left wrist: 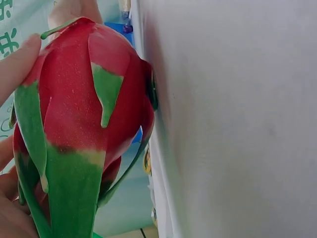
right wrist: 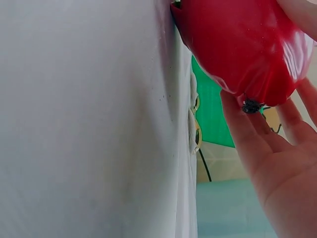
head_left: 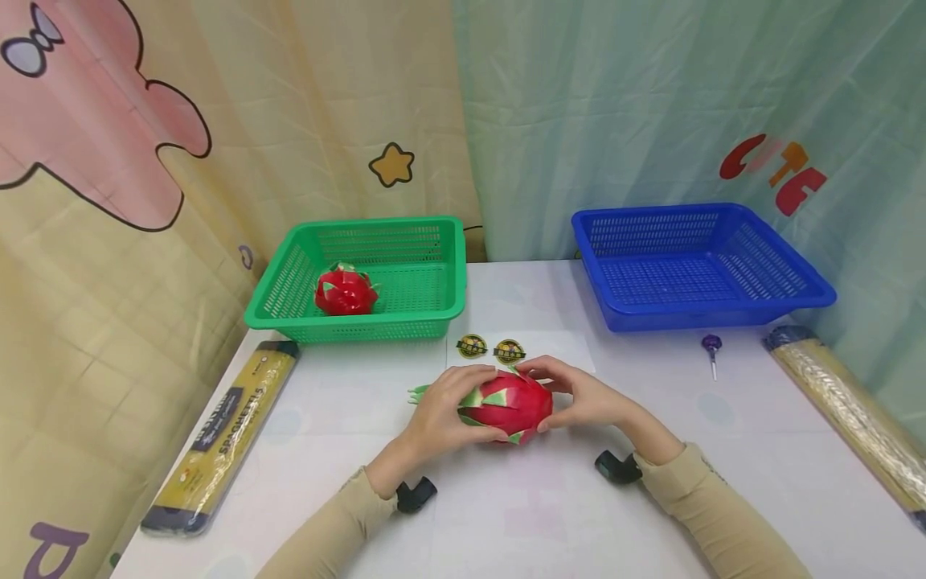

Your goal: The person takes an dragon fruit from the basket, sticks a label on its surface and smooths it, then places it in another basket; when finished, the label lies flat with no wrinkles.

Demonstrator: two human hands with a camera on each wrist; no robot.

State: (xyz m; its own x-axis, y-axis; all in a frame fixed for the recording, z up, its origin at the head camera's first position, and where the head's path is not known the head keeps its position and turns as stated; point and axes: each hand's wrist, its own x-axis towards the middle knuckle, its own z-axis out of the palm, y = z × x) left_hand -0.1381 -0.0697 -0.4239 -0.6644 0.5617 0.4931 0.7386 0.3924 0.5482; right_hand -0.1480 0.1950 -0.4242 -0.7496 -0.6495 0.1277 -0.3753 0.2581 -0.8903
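A red dragon fruit with green-tipped scales lies on its side low over the white table, between both hands. From the left, my left hand holds its leafy end, thumb in front and fingers over the top. My right hand grips the rounded right end with fingers behind and thumb in front. Long green scales of the fruit fill the left wrist view. Seen from the right wrist, a dark stub marks the bottom of the fruit, with the fingers curled behind it.
A green basket at the back left contains another dragon fruit. At the back right stands a blue basket. Spaghetti packs lie along both sides. Two round stickers and a purple lollipop are on the table.
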